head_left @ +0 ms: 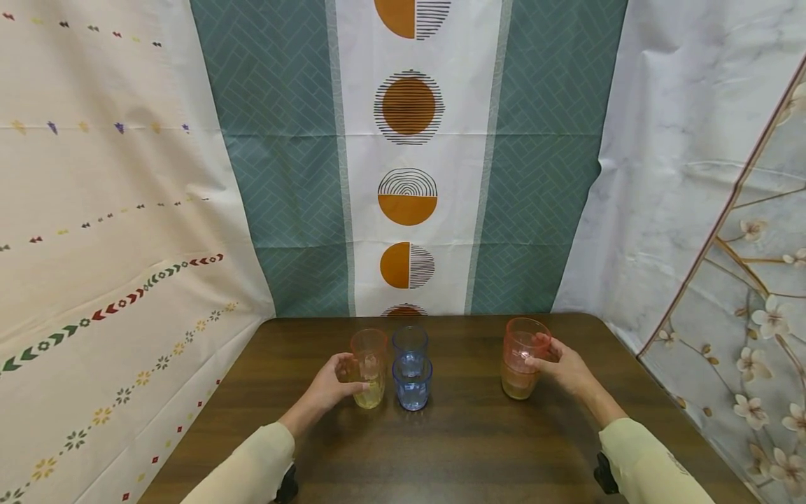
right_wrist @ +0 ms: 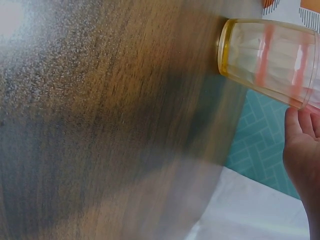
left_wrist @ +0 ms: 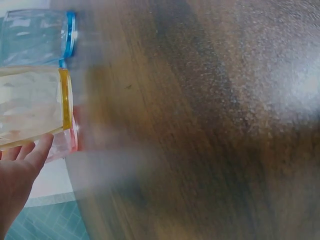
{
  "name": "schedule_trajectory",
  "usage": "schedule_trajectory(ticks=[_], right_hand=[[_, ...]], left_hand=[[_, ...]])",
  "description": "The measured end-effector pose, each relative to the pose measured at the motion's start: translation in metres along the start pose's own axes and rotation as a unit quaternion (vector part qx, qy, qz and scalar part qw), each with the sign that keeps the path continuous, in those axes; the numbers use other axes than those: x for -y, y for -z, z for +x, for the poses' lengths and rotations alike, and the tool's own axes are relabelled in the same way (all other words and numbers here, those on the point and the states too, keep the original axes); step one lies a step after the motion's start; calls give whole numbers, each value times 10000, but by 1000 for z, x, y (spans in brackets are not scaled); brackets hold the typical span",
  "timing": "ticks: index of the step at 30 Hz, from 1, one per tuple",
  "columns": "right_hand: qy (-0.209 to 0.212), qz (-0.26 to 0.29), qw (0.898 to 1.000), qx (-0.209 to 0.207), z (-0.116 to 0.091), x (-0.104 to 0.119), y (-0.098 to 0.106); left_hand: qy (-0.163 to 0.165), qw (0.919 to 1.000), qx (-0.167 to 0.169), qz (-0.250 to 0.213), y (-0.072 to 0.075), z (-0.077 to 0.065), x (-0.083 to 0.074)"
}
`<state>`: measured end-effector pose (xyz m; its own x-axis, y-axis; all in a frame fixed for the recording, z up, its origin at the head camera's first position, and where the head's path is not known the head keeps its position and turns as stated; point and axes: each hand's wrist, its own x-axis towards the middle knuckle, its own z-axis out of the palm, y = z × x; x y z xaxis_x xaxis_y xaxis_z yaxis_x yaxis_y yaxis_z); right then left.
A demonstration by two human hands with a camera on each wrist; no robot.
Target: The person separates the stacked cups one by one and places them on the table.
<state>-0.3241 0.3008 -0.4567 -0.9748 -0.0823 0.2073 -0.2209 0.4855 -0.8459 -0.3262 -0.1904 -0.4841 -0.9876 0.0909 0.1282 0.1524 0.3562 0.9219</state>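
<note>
My left hand curls round a clear yellow glass, thumb on its near side. Behind that glass is a pink glass; in the left wrist view its pink base shows past the yellow one. Just right of them are two blue glasses, a near one and a far one. Farther right, my right hand grips a pink glass nested in a yellow glass. In the right wrist view, pink bands show through the yellow glass's wall, and my fingertips are right at its rim.
The glasses are toward the back of a dark wooden table. Patterned cloth hangs behind the table's far edge. More cloth borders it on the left and right.
</note>
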Motion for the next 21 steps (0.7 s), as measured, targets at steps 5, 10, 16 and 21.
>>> schedule_trajectory(ticks=[5, 10, 16, 21], right_hand=[[18, 108, 9999, 8, 0, -1, 0], [-5, 118, 9999, 29, 0, -1, 0], [22, 25, 10000, 20, 0, 0, 0], [24, 19, 10000, 16, 0, 0, 0]], left_hand=[[-6, 9999, 45, 128, -1, -1, 1], [50, 9999, 0, 147, -2, -2, 3], [44, 10000, -2, -2, -3, -3, 5], [28, 10000, 45, -79, -3, -2, 7]])
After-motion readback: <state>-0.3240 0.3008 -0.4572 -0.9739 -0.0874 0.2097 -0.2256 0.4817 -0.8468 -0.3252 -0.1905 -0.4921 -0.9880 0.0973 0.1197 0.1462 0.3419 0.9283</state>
